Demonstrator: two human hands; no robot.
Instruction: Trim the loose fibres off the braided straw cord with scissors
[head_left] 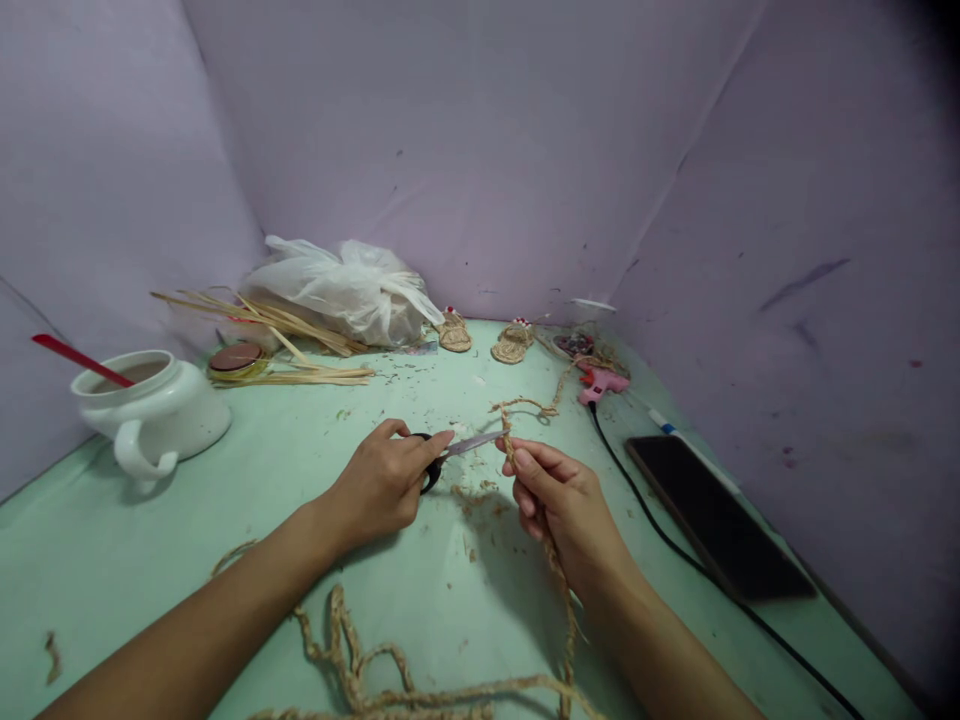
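My left hand (386, 475) is closed around the black handles of a pair of scissors (471, 443), whose blades point right. The blade tips meet a braided straw cord (507, 425) just above the fingers of my right hand (551, 490). Between thumb and fingers, my right hand pinches that cord. One part of it runs up and away across the table, and another hangs below the hand toward the near edge. More loops of the cord (345, 640) lie in front of me.
At left stands a white pot (187, 400) with a red stick (82, 360). Behind are straw strips (300, 325), a plastic bag (345, 290) and two small woven sandals (512, 342). A pink glue gun (602, 383), its black cable and a phone (712, 515) lie right.
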